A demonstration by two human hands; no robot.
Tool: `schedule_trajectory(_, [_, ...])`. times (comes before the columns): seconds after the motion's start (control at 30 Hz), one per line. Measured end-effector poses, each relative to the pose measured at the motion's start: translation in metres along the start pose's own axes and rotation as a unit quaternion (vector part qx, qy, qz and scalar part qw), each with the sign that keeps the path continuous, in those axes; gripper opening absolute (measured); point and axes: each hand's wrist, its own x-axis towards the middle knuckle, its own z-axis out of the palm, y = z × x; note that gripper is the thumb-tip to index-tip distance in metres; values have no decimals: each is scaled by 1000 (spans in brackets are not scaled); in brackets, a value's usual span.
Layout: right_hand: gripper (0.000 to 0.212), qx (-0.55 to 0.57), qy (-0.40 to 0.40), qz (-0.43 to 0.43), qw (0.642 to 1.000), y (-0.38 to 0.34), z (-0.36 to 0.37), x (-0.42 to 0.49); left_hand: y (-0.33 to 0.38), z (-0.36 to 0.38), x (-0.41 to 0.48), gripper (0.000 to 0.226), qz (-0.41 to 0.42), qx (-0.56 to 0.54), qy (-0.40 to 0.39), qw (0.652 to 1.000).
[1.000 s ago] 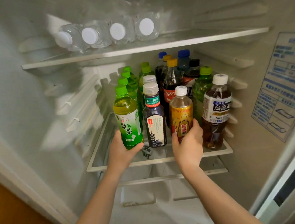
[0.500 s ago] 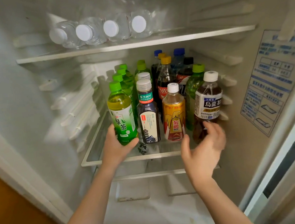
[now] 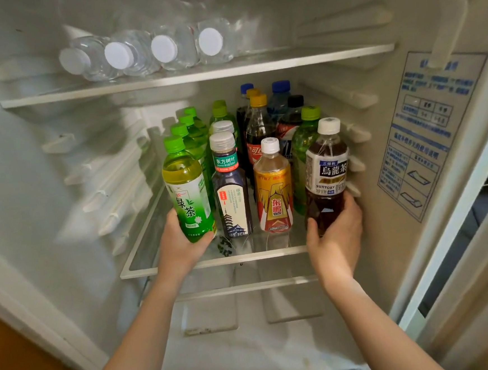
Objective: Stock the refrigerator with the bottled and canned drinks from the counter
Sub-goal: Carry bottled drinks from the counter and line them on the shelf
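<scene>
An open refrigerator fills the frame, white walls ribbed with shelf rails. On its right wall, at the right of the frame, is a blue-printed instruction sticker; the print is too blurred to read.

An upper glass shelf crosses the top of the frame. Four clear water bottles lie on it side by side at upper left, white caps facing out.

A middle glass shelf sits at the centre, crowded with upright drinks. At the back stand green-capped bottles and dark soda bottles with yellow, blue and black caps. The front row, left to right, is a green tea bottle, a dark bottle with a pagoda label, a gold energy drink bottle and an oolong tea bottle.

Two bare forearms reach up from the bottom of the frame. The left hand grips the base of the green tea bottle, fingers curled behind it and thumb across the front; the bottle leans slightly left at the shelf's front left. The right hand wraps the lower part of the oolong tea bottle at the shelf's front right, thumb on its left, fingers round its right side.
</scene>
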Motion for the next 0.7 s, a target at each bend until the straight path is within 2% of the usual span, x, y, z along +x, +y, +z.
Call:
schedule_trajectory(0.4, [69,-4,-4,-20,1000,1,-4,-3,5,-2,-5,72,2,1,7,1000])
schedule_trajectory(0.5, [70,-3,-13,-10,1000,-2,-7,-5,4,-3,-7,80,8,-25,9,1000])
schedule_trajectory(0.6, [69,8,-20,-20,1000,-6,-11,-11,7,-2,-15,86,6,-27,74,997])
schedule_trajectory(0.7, [70,-8,-6,-56,998,-9,-16,-24,12,-1,-29,77,2,-34,134,990])
